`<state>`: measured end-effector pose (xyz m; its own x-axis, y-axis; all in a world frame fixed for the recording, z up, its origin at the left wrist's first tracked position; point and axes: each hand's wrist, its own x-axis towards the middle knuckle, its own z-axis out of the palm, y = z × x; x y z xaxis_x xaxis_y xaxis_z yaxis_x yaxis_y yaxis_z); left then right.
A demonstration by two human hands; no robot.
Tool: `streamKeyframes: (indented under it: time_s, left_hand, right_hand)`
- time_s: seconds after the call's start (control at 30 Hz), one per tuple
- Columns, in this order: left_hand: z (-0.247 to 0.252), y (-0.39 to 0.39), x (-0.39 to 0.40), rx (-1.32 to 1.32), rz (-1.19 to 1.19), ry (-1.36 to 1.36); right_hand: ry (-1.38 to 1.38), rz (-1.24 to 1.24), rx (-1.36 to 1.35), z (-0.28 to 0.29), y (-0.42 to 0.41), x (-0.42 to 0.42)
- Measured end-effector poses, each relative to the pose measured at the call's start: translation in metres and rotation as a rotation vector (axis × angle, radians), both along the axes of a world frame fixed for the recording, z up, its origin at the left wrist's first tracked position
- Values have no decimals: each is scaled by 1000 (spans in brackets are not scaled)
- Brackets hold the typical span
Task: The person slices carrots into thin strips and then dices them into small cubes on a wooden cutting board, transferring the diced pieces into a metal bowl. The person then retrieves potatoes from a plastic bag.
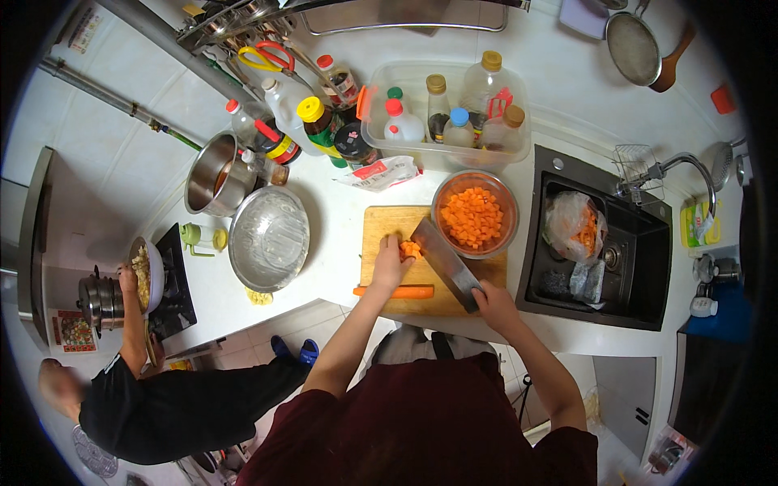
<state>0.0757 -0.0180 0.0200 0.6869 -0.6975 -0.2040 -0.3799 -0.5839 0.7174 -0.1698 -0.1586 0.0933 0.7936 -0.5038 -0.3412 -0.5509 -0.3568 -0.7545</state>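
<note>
My right hand [495, 307] grips the handle of a broad-bladed Chinese cleaver [447, 264]. Its blade slants across a wooden cutting board [380, 222], with the far end near the bowl. On the board, my left hand [391, 264] holds a small cluster of cut carrot pieces [411, 249] just left of the blade. Its fingertips partly hide them. A peeled carrot length [407, 292] lies along the board's near side, partly behind my left forearm. At the board's far right corner stands a round bowl [512, 222] holding a heap of diced carrot [473, 215].
To the right, a black sink [644, 291] holds a plastic bag of carrot peelings [574, 225]. A metal basin [269, 237] stands left. Behind are a crumpled packet [383, 174] and a plastic bin of bottles [447, 152]. Another person [182, 407] handles a pan [155, 279] at the stove.
</note>
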Motion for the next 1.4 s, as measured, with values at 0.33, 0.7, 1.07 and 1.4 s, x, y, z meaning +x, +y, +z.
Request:
streamKeyframes:
  time_s: [0.33, 0.7, 1.07, 1.4]
  left_hand:
    - [-6, -13, -27, -112, 68, -120]
    - [52, -34, -23, -397, 147, 185]
    - [47, -95, -9, -361, -296, -109]
    - [-3, -51, 18, -124, -61, -486]
  right_hand:
    - [-96, 15, 109, -14, -5, 6]
    - [-207, -78, 79, 46, 5, 4]
    - [-95, -324, -310, 73, -23, -25]
    - [-136, -371, -250, 64, -16, -43]
